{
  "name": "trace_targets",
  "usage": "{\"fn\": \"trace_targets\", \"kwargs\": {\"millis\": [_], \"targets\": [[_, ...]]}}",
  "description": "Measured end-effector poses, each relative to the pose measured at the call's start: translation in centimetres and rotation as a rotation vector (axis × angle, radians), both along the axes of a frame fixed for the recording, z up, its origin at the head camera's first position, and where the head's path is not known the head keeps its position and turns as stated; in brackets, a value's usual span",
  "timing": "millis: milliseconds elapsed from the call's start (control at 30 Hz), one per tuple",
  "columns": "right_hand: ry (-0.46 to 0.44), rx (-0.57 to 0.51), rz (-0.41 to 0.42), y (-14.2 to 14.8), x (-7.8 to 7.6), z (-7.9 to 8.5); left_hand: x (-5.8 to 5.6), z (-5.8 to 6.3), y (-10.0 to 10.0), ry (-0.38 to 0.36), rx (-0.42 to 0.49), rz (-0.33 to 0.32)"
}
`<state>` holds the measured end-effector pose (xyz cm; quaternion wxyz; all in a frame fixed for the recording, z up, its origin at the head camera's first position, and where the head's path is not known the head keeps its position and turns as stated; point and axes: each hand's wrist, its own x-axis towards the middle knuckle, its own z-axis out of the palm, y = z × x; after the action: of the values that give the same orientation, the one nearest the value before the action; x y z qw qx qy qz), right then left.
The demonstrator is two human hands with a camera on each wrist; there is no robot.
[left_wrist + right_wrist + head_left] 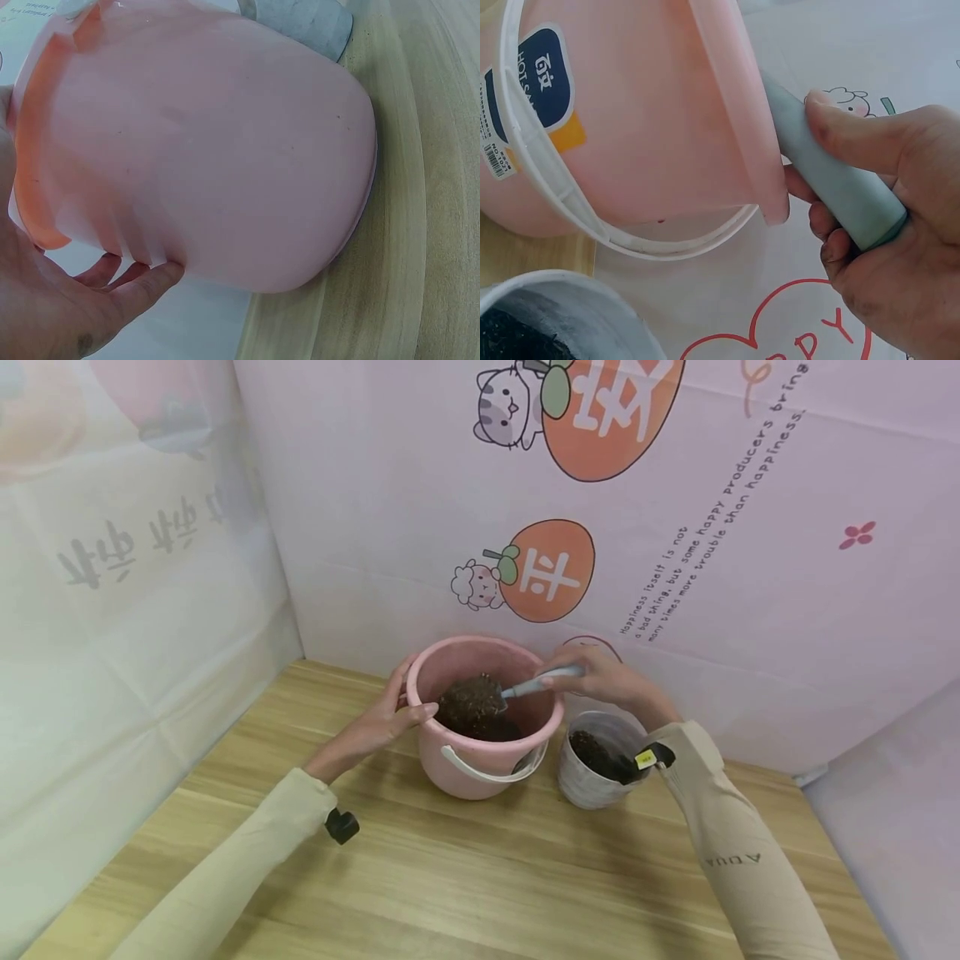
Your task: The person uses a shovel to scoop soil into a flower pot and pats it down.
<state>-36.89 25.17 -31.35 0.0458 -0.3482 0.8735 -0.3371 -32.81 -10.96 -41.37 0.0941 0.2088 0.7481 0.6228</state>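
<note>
A pink bucket (468, 768) with a white handle (480, 770) stands on the table, dark soil (472, 706) inside it. My left hand (393, 710) grips the bucket's left side, its thumb over the rim and the other fingers against the outer wall, as the left wrist view shows. My right hand (592, 677) holds a trowel by its pale blue grip (840, 176), fingers and thumb wrapped round it. The trowel (525, 687) reaches over the right rim, its blade in or behind the soil and mostly hidden.
To the right of the bucket stands a smaller greyish-white pot (588, 789), partly filled with dark soil. Both are on a wooden table (420, 885). A printed white cloth (375, 527) hangs close behind them, and more white cloth (135, 652) rises on the left.
</note>
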Motion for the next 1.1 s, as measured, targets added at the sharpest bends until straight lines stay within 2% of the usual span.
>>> {"fn": "trace_targets", "kwargs": {"millis": [200, 467, 1100], "targets": [[-0.034, -0.060, -0.062, 0.5, 0.2, -0.1, 0.0, 0.1, 0.1, 0.005, -0.008, 0.003], [-0.057, -0.099, -0.084, 1.0, 0.4, -0.3, 0.0, 0.0, 0.1, 0.010, -0.010, 0.002], [-0.021, -0.045, -0.124, 2.3, 1.0, -0.4, 0.1, 0.0, 0.0, 0.007, -0.007, 0.001]]}}
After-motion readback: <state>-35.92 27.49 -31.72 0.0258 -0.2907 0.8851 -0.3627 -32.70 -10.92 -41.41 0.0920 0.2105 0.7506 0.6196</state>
